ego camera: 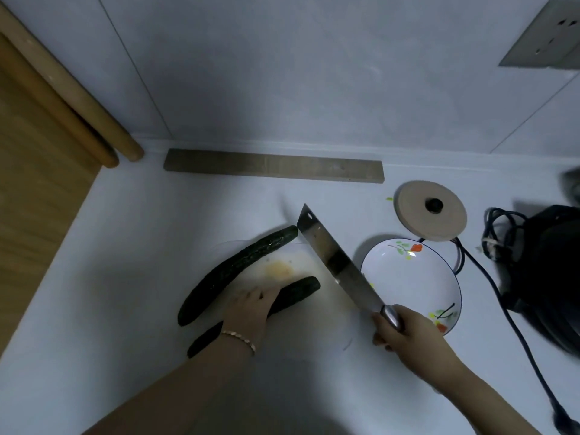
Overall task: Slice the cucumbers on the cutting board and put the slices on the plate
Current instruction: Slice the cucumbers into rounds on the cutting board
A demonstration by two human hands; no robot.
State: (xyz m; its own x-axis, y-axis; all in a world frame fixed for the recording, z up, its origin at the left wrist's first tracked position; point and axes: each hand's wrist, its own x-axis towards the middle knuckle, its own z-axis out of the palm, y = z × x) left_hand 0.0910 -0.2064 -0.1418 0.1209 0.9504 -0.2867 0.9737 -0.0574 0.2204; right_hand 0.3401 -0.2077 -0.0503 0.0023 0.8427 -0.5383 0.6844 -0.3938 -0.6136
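Two dark green cucumbers lie slanted on a pale cutting board (301, 262) that barely stands out from the white counter. The far cucumber (232, 270) is whole and untouched. My left hand (251, 309) presses down on the middle of the near cucumber (298, 291), whose right end is free. My right hand (405, 334) grips the metal handle of a cleaver (335, 262); its blade is raised, pointing up-left, just right of the near cucumber's end. A white plate (414, 277) with flower print sits to the right of the board, with no slices visible on it.
A round tan kettle base (430, 210) with a black cord stands behind the plate. A black appliance (552, 271) and coiled cable fill the right edge. A wooden strip (273, 166) lies along the back wall; wooden rollers (72, 98) lean at the left.
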